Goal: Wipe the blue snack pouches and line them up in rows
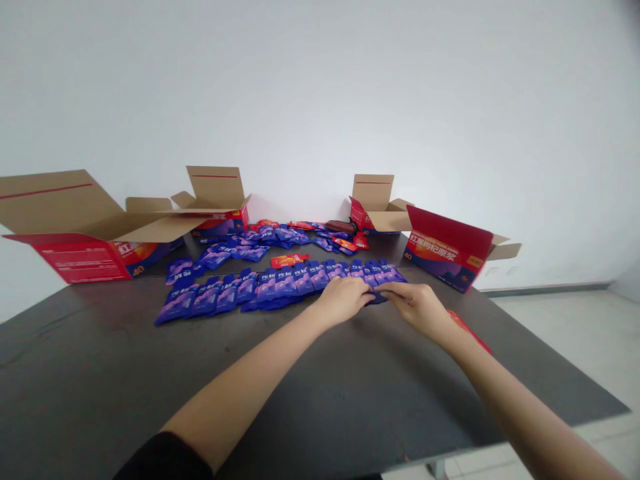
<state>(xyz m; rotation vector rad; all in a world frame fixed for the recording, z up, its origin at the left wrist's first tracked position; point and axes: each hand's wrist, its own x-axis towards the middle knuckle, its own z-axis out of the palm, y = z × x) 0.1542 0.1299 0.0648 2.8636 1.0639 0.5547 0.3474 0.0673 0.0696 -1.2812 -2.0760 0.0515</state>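
Note:
Purple sachets with white lettering [285,285] lie side by side in an overlapping row across the table. At the right part of this row, my left hand [345,299] has its fingers closed on the near edge of a purple sachet [379,298]. My right hand [416,308] pinches the same spot from the other side, its fingertips close to those of the left. The hands partly cover the sachet, so I cannot tell whether they hold one or several. A red sachet [470,330] lies beside my right forearm, which partly hides it.
Open cartons stand at the left [85,260], back left [220,223], back right [373,217] and right [445,257]. Loose purple sachets [250,243] are heaped behind the row, with a red sachet [289,261] before them. A dark brown object [341,227] lies at the back of the dark table [320,400].

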